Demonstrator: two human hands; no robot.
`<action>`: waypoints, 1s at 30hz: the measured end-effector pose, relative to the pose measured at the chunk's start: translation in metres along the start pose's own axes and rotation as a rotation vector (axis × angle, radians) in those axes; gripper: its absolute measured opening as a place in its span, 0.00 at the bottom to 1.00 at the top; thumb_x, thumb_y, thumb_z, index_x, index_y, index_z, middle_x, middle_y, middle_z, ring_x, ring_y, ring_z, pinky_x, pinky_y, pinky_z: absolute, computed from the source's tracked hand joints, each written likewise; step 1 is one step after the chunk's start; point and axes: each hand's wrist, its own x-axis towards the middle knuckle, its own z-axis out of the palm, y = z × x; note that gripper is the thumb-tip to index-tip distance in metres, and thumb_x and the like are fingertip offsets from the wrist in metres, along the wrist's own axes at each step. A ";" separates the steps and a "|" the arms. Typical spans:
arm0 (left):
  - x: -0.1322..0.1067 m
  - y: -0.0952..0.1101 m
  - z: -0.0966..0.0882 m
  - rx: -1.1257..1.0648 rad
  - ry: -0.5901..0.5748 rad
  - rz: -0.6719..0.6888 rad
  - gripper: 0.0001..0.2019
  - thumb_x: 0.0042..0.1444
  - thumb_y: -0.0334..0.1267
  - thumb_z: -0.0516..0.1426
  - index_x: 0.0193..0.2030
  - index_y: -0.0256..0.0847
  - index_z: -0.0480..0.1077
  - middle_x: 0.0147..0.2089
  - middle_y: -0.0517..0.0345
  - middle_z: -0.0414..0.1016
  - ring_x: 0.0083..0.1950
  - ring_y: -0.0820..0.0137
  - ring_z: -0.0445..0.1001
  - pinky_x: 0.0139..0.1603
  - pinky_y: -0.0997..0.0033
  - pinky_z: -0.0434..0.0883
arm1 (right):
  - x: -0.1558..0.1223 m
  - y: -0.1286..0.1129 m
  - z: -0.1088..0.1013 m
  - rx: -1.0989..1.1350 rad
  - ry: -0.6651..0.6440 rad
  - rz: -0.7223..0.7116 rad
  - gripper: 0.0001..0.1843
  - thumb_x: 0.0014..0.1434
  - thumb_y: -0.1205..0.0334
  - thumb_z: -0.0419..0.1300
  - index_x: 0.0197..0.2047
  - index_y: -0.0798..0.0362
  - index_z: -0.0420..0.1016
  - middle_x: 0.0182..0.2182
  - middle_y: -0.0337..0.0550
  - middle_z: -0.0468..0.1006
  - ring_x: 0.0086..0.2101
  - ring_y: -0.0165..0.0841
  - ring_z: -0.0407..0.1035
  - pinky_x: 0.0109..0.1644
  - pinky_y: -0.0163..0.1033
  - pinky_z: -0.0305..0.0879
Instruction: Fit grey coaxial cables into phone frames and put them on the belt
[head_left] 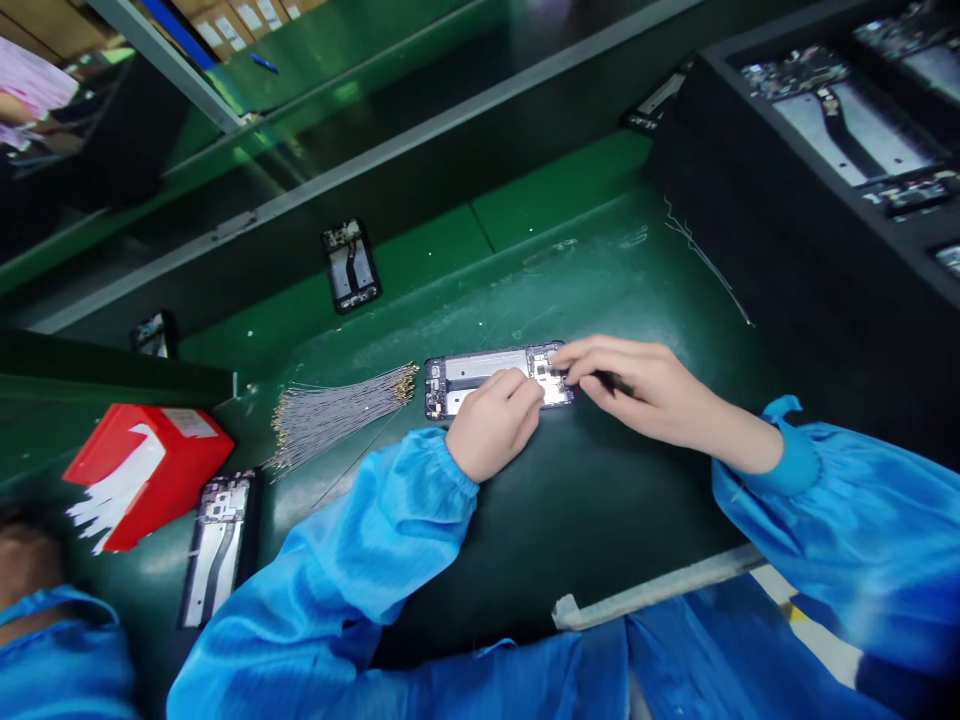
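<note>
An opened phone point(491, 365) lies flat and lengthwise on the green bench, its silver plate and circuit board facing up. My left hand point(499, 420) rests over its near edge, fingers curled together at the circuit board; whatever they pinch is too small to make out. From the right, my right hand point(637, 390) reaches over the board end with its fingertips at the board. A thin dark tool point(619, 384) shows partly between its thumb and fingers. Left of the phone lies a bundle of thin grey cables point(341, 415) with gold-coloured ends.
A black tray point(817, 215) with several opened phones stands at right. Other opened phones lie at the back point(350, 268) and left point(219, 545). A red box point(176, 465) holds white strips. Loose wires point(709, 262) lie beside the tray. A co-worker's blue sleeve point(64, 660) shows lower left.
</note>
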 end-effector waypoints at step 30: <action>-0.013 -0.003 0.005 -0.124 0.077 0.164 0.13 0.57 0.28 0.47 0.44 0.34 0.69 0.31 0.54 0.65 0.33 0.71 0.62 0.34 0.71 0.65 | 0.027 0.009 0.003 -0.277 -0.259 0.053 0.24 0.48 0.68 0.55 0.50 0.54 0.60 0.46 0.49 0.62 0.44 0.39 0.63 0.46 0.43 0.63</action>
